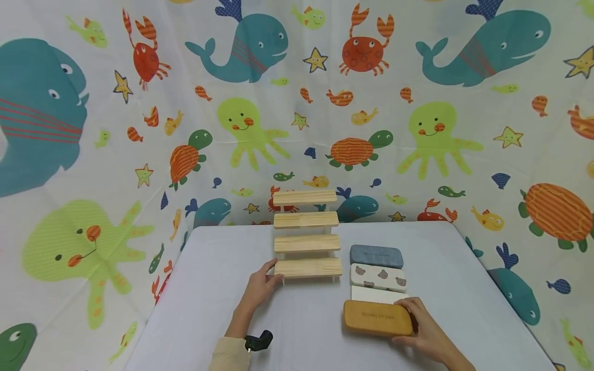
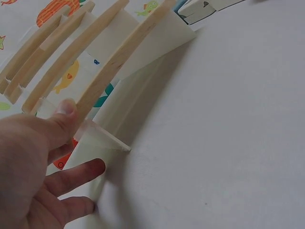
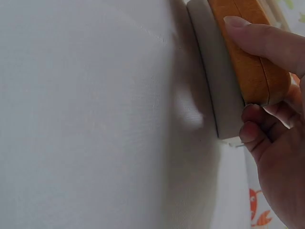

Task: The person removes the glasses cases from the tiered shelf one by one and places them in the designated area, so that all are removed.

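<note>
My left hand (image 1: 261,286) pinches the left end of the lowest plank of a four-tier wooden stand (image 1: 308,267). In the left wrist view its thumb lies on the plank's end, and two other fingers stretch out below. With thumb and fingers my right hand (image 1: 424,330) grips the right end of a mustard-yellow glasses case (image 1: 377,318). That case is over the near part of a white case (image 1: 377,294), which shows beneath it in the right wrist view. Whether the two touch, I cannot tell.
Behind the white case lie a bear-print case (image 1: 379,277) and a blue-grey case (image 1: 376,256), in a row right of the stand. All are on a white-covered table (image 1: 223,247). A curtain (image 1: 306,170) with sea animals hangs behind and at both sides.
</note>
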`<action>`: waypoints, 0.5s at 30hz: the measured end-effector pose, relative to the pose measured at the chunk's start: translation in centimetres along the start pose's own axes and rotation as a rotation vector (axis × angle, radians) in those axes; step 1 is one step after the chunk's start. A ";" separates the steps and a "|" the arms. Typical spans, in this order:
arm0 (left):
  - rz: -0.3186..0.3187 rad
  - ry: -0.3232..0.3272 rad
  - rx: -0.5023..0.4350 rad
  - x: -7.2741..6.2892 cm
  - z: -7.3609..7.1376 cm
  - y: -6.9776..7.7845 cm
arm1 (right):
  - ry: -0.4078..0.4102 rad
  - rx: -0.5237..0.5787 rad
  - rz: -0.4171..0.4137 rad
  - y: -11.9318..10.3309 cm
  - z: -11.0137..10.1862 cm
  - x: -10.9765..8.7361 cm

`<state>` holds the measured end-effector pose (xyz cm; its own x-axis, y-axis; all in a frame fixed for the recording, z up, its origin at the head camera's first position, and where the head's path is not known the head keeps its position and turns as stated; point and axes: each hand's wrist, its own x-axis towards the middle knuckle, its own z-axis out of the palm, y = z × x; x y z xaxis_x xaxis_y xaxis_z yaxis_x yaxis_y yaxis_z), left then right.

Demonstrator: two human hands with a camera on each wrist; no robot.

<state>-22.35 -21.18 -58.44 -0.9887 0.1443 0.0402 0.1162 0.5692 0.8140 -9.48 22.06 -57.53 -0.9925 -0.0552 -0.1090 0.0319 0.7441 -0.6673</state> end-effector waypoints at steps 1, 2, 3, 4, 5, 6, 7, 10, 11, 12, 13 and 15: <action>0.000 0.000 0.000 0.0 0.0 0.0 | -0.001 -0.002 0.002 0.0 0.0 -0.1; 0.001 0.000 -0.003 0.0 0.0 0.0 | -0.003 -0.007 0.003 0.1 0.0 -0.2; 0.000 0.000 -0.007 -0.1 -0.1 0.1 | -0.008 -0.014 0.006 0.1 0.1 -0.3; -0.001 -0.001 -0.010 -0.1 -0.1 0.1 | -0.015 -0.017 0.006 0.2 0.1 -0.5; 0.002 -0.002 -0.010 -0.1 -0.1 0.1 | -0.024 -0.019 0.011 0.3 0.1 -0.6; 0.006 -0.003 -0.009 -0.1 0.0 0.0 | -0.036 -0.012 0.024 0.3 0.1 -0.7; 0.009 -0.003 -0.008 -0.1 0.0 0.0 | -0.049 -0.002 0.038 0.4 0.1 -0.8; 0.008 -0.002 -0.011 -0.1 0.0 0.0 | -0.083 0.045 0.093 0.6 0.2 -1.1; 0.007 -0.002 -0.010 -0.1 0.0 0.0 | -0.088 0.054 0.111 0.6 0.3 -1.1; 0.003 -0.001 -0.010 0.0 0.1 0.0 | -0.091 0.061 0.128 0.7 0.3 -1.2; 0.000 -0.001 -0.007 0.0 0.1 0.0 | -0.093 0.062 0.137 0.7 0.4 -1.2; -0.009 0.000 -0.005 0.0 0.1 0.0 | -0.096 0.058 0.148 0.8 0.5 -1.3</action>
<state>-22.37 -21.14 -58.50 -0.9897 0.1391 0.0335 0.1072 0.5660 0.8174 -8.13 22.42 -58.33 -0.9607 -0.0136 -0.2774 0.1863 0.7093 -0.6798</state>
